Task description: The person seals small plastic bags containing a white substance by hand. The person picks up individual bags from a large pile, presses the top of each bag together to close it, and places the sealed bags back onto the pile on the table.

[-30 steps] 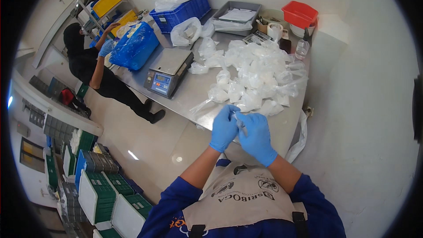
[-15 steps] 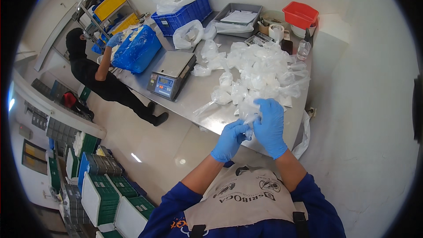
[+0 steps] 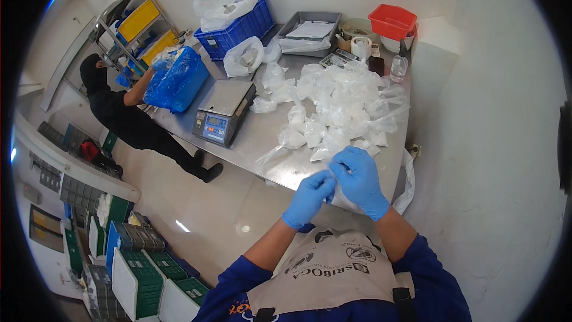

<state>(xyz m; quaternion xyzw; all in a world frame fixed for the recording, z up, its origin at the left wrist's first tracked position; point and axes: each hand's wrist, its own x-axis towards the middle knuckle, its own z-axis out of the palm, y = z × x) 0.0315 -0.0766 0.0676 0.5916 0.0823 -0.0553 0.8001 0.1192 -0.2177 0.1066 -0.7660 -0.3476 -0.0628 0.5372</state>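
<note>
My left hand (image 3: 310, 198) and my right hand (image 3: 361, 182), both in blue gloves, meet at the near edge of the metal table (image 3: 381, 182). Their fingers are pinched together on a small clear plastic bag (image 3: 341, 195), mostly hidden behind the gloves. Just beyond them lies a heap of small clear bags (image 3: 342, 104) with white powder inside, some with loose twisted tops. One bag (image 3: 291, 139) rests at the heap's near left, its top trailing toward the table edge.
Left of the heap stands a digital scale (image 3: 223, 113). A co-worker in black (image 3: 128, 104) reaches into a blue plastic-lined tub (image 3: 179, 83). Along the back are a blue crate (image 3: 235, 33), a grey tray (image 3: 286, 30), a red basket (image 3: 393, 21) and a spray bottle (image 3: 399, 68).
My hands have drawn closer together, with the right turned over the bag. The bag has dropped lower and is more hidden. The view has shifted slightly.
</note>
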